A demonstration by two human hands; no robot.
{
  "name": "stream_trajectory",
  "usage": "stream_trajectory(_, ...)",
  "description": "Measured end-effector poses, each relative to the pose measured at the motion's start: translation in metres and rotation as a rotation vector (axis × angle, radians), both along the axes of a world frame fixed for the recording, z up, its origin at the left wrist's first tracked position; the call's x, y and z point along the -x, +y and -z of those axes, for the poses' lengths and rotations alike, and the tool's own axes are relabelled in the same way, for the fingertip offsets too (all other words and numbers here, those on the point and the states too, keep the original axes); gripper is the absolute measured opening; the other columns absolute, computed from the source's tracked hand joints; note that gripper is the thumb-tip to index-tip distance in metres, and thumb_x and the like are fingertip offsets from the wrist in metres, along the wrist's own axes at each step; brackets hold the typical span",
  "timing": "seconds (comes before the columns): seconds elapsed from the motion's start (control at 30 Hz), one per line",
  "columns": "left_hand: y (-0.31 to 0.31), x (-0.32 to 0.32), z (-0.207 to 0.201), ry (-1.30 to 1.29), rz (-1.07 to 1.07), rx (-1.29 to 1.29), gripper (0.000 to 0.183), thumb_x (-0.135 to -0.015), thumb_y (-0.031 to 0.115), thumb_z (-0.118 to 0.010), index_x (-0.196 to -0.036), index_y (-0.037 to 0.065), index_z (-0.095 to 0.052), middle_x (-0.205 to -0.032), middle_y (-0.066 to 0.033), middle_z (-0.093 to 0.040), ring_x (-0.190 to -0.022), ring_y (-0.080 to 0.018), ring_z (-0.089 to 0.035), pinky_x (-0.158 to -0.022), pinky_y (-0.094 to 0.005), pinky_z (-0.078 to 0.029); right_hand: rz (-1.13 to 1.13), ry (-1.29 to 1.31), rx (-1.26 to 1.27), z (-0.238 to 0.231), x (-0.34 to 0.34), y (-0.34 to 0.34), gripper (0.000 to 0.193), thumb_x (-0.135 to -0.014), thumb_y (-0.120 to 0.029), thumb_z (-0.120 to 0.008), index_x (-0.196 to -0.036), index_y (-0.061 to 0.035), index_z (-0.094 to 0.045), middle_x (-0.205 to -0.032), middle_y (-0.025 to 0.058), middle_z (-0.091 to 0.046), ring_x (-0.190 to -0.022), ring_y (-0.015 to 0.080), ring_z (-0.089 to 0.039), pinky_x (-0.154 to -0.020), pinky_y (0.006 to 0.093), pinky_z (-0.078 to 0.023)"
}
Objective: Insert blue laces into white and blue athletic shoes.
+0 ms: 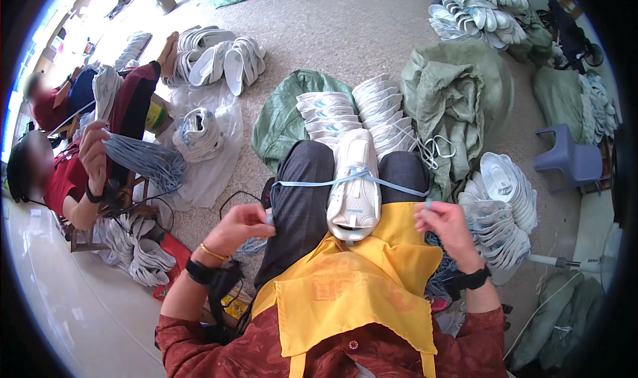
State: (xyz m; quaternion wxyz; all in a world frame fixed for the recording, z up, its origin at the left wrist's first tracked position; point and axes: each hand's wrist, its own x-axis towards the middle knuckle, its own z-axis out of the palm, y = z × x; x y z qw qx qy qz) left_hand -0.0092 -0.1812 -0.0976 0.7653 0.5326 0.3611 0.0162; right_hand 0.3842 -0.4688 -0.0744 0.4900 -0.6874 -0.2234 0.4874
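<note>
A white sneaker point(355, 195) lies between my thighs, its heel opening toward me. A light blue shoelace point(302, 183) crosses its upper in a knot or loop, and the ends stretch out over both thighs. Left of the shoe, my left hand point(247, 222) is closed in a pinch beside my thigh, below the lace's left end. My right hand point(446, 226) is also pinched, just below the lace's right end. Pale blue shows at the fingertips of both hands; whether it is lace or a finger covering is unclear.
Stacked white shoe uppers point(329, 115) lie past my knees between green sacks point(458, 79). More uppers point(498, 205) are piled at my right, near a purple stool point(571, 155). At left, a co-worker's hand point(93, 153) is beside a bundle of blue laces point(147, 162).
</note>
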Motion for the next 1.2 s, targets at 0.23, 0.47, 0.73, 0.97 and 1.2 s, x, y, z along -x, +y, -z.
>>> stream_trajectory(0.23, -0.021, -0.066, -0.020, -0.096, -0.044, -0.125, 0.016, -0.097, -0.001, -0.073, -0.095, 0.001, -0.057, -0.100, -0.0101, -0.075, -0.088, -0.0146, -0.075, -0.080, -0.0273, -0.063, -0.304, -0.828, -0.146, -0.012, 0.045, 0.070, 0.018, -0.094, 0.000, -0.068, -0.110, 0.0032, -0.077, -0.083, 0.0176, -0.063, -0.072, 0.0316, -0.065, -0.067, 0.0419, -0.051)
stream_trajectory(0.47, -0.029, -0.108, -0.008, -0.103, 0.119, -0.473, 0.015, -0.093, -0.005, -0.070, -0.093, -0.002, -0.055, -0.086, -0.0085, -0.073, -0.081, -0.0148, -0.076, -0.073, -0.0279, -0.063, -0.324, -0.992, -0.171, -0.002, 0.041, 0.099, 0.015, -0.095, -0.001, -0.066, -0.106, 0.0040, -0.075, -0.092, 0.0227, -0.067, -0.087, 0.0433, -0.066, -0.078, 0.0483, -0.053)
stream_trajectory(0.73, -0.030, -0.123, 0.004, -0.188, -0.041, -0.435, 0.017, -0.092, -0.002, -0.073, -0.091, -0.002, -0.056, -0.081, -0.0096, -0.073, -0.078, -0.0142, -0.076, -0.066, -0.0278, -0.061, -0.242, -0.925, -0.179, 0.000, 0.044, 0.100, 0.013, -0.093, 0.001, -0.069, -0.104, 0.0044, -0.075, -0.090, 0.0221, -0.069, -0.083, 0.0414, -0.068, -0.075, 0.0455, -0.054)
stream_trajectory(0.97, -0.029, -0.133, 0.009, -0.106, -0.118, -0.466, 0.021, -0.090, 0.000, -0.077, -0.087, -0.003, -0.056, -0.080, -0.0118, -0.077, -0.078, -0.0175, -0.079, -0.067, -0.0284, -0.062, -0.229, -0.886, -0.215, -0.014, 0.053, 0.102, 0.015, -0.092, -0.001, -0.073, -0.106, 0.0006, -0.078, -0.082, 0.0163, -0.066, -0.067, 0.0294, -0.064, -0.062, 0.0394, -0.049)
stream_trajectory(1.2, -0.025, -0.151, 0.017, -0.125, -0.186, -0.526, 0.021, -0.091, 0.000, -0.076, -0.088, -0.003, -0.056, -0.081, -0.0120, -0.077, -0.078, -0.0159, -0.079, -0.068, -0.0288, -0.063, -0.402, -0.894, -0.192, -0.012, 0.065, 0.126, 0.018, -0.092, -0.003, -0.071, -0.109, 0.0008, -0.077, -0.086, 0.0210, -0.068, -0.076, 0.0400, -0.067, -0.068, 0.0462, -0.052)
